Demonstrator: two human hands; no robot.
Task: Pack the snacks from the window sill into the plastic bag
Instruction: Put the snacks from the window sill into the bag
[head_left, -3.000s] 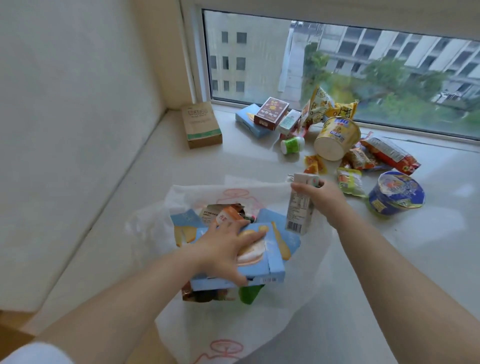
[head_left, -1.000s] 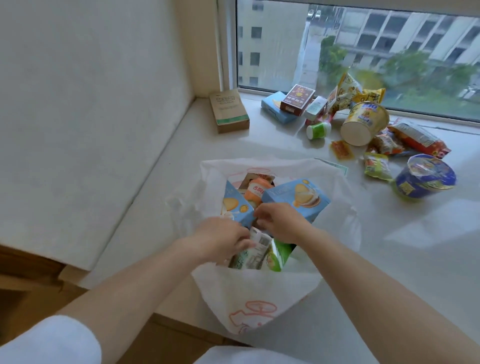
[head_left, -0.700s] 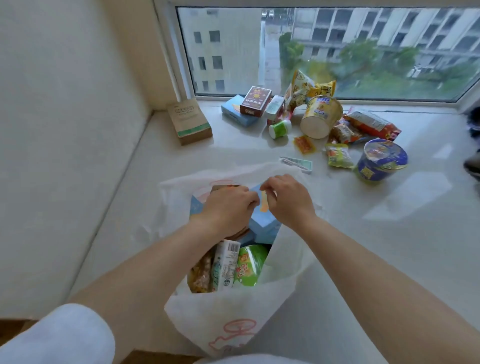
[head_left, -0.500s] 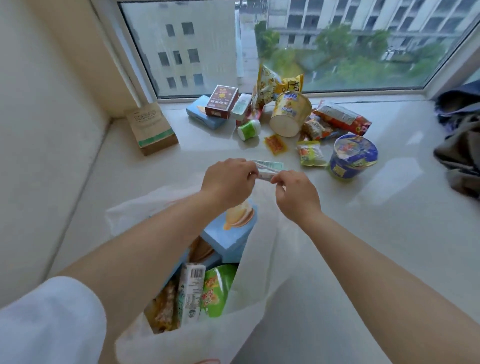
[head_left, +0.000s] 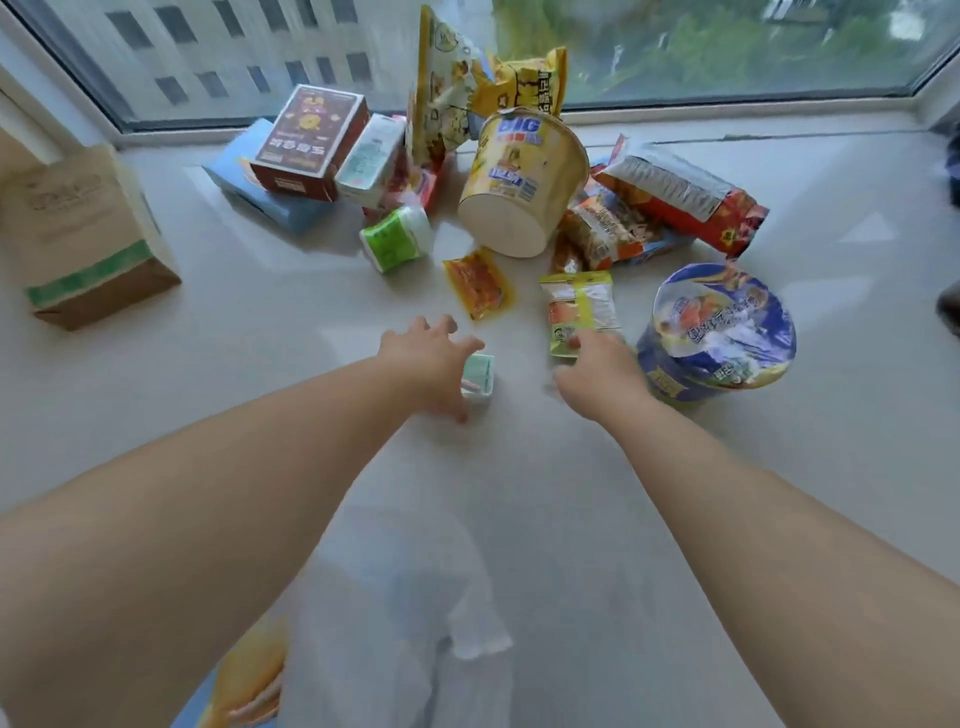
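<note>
The white plastic bag (head_left: 405, 623) lies at the bottom of the view, between my forearms, with a blue snack box (head_left: 234, 680) showing in it. My left hand (head_left: 431, 364) is stretched out with fingers spread over a small pale green packet (head_left: 479, 375) on the sill. My right hand (head_left: 597, 379) reaches beside it, fingertips at the near edge of a green-and-yellow packet (head_left: 579, 312); it is blurred. Beyond lie an orange sachet (head_left: 480, 283), a small green bottle (head_left: 397, 239) and a yellow noodle cup (head_left: 519, 182) on its side.
A blue noodle bowl (head_left: 717, 332) stands right of my right hand. Against the window lie a red-brown box (head_left: 306, 140), a blue box (head_left: 270, 200), a white carton (head_left: 371, 161), yellow crisp bags (head_left: 447, 88) and a red bag (head_left: 685, 197). A brown paper box (head_left: 83, 239) stands left.
Both hands have left the bag's mouth and reached forward onto the sill. The view has moved closer to the snack pile, and the bag has dropped to the bottom edge.
</note>
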